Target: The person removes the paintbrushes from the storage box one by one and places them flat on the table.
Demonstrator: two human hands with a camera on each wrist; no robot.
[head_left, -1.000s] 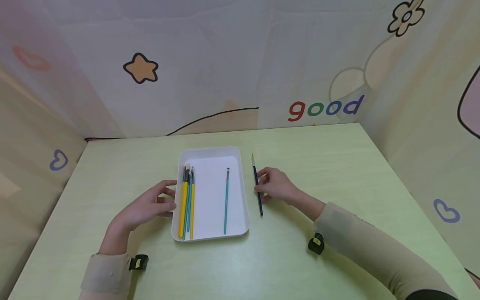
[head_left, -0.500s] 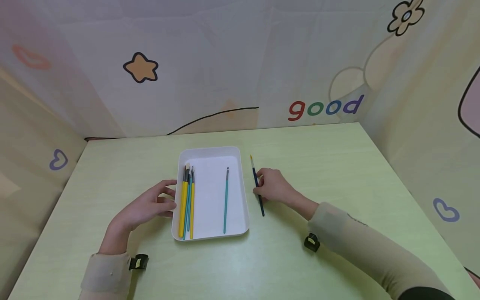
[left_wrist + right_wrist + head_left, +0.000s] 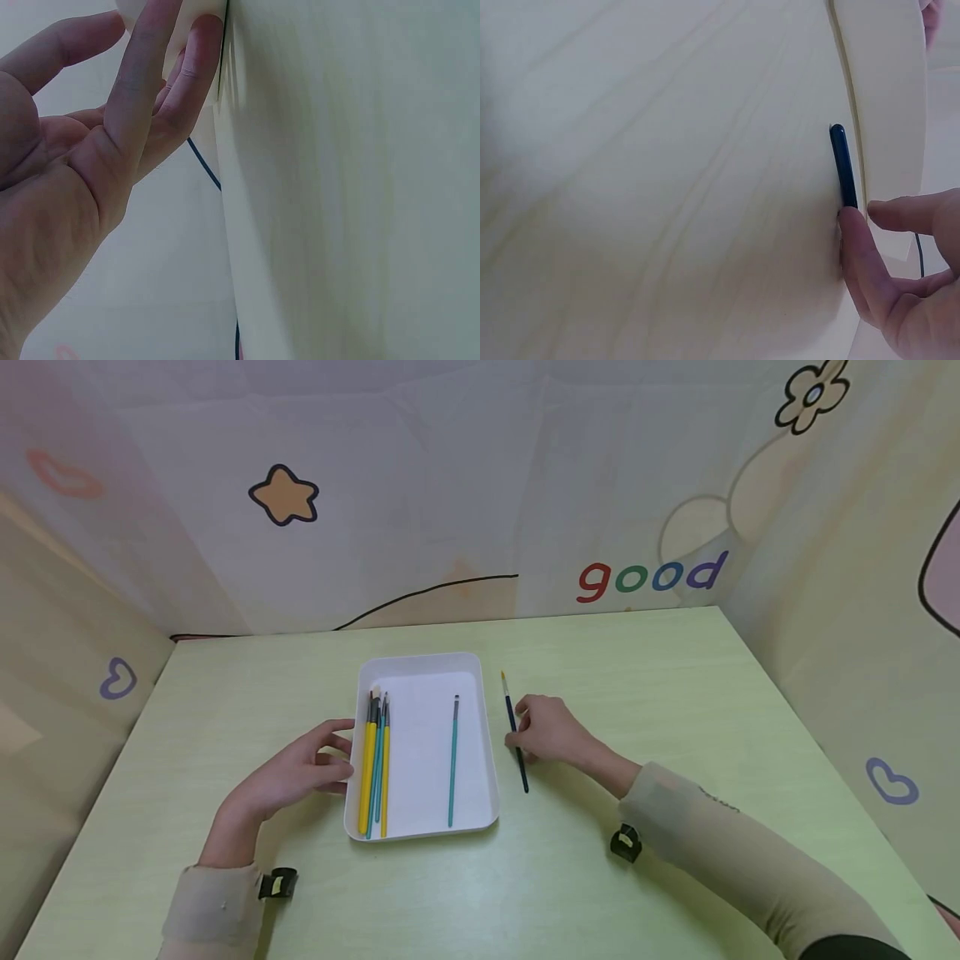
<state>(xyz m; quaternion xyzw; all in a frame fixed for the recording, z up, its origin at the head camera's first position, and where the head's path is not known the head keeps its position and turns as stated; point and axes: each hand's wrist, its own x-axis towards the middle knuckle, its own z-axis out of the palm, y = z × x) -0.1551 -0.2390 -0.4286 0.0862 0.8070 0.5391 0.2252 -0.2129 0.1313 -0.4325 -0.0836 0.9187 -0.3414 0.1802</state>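
In the head view, a white tray (image 3: 420, 760) lies at the middle of the table. My left hand (image 3: 296, 764) touches the tray's left side, its fingers spread and relaxed. Beside the tray's right side a dark blue paintbrush (image 3: 522, 772) with a yellowish tip lies along the table. My right hand (image 3: 551, 728) has thumb and fingers bent round the middle of its handle. The right wrist view shows the rounded handle end of that paintbrush (image 3: 843, 166) sticking out past the fingertips. Inside the tray are several yellow and teal paintbrushes (image 3: 367, 777) along the left, and one teal paintbrush (image 3: 453, 760) at right.
The light green table (image 3: 615, 668) ends against a white patterned curtain (image 3: 420, 485) at the back, with more curtain on both sides. A black wrist camera (image 3: 279, 883) sits by the left cuff and another wrist camera (image 3: 626, 843) by the right cuff.
My right hand has shifted slightly left, its fingers closing in round the dark blue paintbrush. That brush has turned a little, its tip moving left. My left hand and the tray stay put.
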